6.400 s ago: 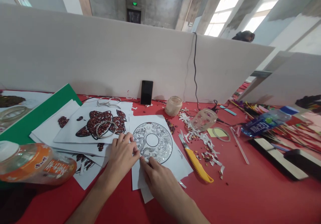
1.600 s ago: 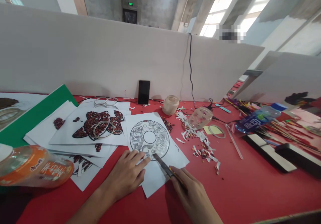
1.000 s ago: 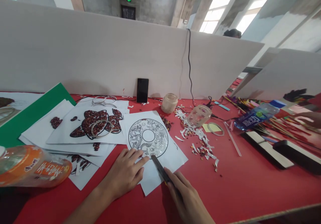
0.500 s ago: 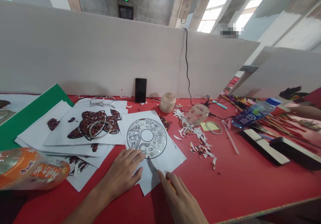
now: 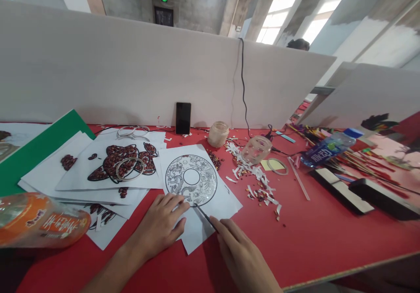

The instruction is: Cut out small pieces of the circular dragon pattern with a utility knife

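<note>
A sheet of white paper (image 5: 201, 229) lies in front of me. On it is a round black line drawing (image 5: 175, 170) of a dragon and a bird around a blank centre circle. My left hand (image 5: 167, 218) rests on the paper's lower left edge, fingers spread, fingertips by the drawing's bottom rim. Between the fingers of my right hand (image 5: 238, 249) is a slim dark pen-like tool (image 5: 206, 218). Its tip meets the drawing at the lower rim; I cannot make out its exact kind.
Left are sheets with dark-bean pictures (image 5: 120, 164), a green board (image 5: 42, 148) and a lying orange-labelled bottle (image 5: 42, 221). Behind stand a phone (image 5: 183, 118) and a jar (image 5: 218, 134). Rightward lie another jar (image 5: 257, 149), paper shreds (image 5: 262, 181), a ring (image 5: 278, 167) and a water bottle (image 5: 331, 148).
My right hand has shifted slightly to the right and up, and the tool now slants more, showing more of its shaft. My left hand stays nearly still.
</note>
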`<action>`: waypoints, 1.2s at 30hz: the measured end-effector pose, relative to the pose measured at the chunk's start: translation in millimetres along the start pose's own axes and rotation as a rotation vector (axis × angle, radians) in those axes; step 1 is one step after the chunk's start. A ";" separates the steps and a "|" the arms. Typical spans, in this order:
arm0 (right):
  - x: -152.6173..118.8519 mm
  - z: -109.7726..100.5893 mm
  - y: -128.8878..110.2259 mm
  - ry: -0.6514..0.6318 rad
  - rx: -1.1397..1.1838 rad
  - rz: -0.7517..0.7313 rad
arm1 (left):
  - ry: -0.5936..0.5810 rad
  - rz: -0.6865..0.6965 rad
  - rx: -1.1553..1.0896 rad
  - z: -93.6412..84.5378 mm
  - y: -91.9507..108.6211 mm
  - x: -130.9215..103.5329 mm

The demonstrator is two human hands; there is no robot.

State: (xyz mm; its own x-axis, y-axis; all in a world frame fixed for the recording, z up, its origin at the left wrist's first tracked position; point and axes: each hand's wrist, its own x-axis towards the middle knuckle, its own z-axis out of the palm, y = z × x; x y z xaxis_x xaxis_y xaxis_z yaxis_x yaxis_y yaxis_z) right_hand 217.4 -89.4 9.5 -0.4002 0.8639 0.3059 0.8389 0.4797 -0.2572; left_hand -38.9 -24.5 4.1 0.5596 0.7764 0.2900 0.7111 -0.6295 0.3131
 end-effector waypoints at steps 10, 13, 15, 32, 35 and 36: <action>0.8 16.4 -12.3 0.141 -0.070 0.116 | -0.015 0.012 -0.004 -4.3 0.3 3.4; 1.4 16.8 -12.2 0.145 -0.139 0.086 | -0.025 0.025 -0.029 -6.0 -1.5 13.3; 1.5 16.3 -11.2 0.138 -0.149 0.080 | -0.047 0.036 -0.088 -5.1 -3.8 23.9; -1.7 17.5 -9.7 0.103 -0.156 0.094 | -0.342 0.184 0.000 -22.1 -0.3 74.5; -2.7 19.3 -8.6 0.095 -0.184 0.085 | -0.347 0.182 0.009 -22.2 0.6 74.8; -3.1 20.5 -8.0 0.092 -0.198 0.078 | -0.347 0.185 0.019 -21.5 0.4 74.8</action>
State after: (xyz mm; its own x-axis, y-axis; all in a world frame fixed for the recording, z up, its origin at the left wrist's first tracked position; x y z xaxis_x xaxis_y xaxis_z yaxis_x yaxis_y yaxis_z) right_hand 204.4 -92.8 -8.1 -0.3037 0.8749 0.3773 0.9255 0.3649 -0.1012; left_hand -5.9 32.7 45.4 0.7877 0.6158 0.0157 0.5903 -0.7619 0.2665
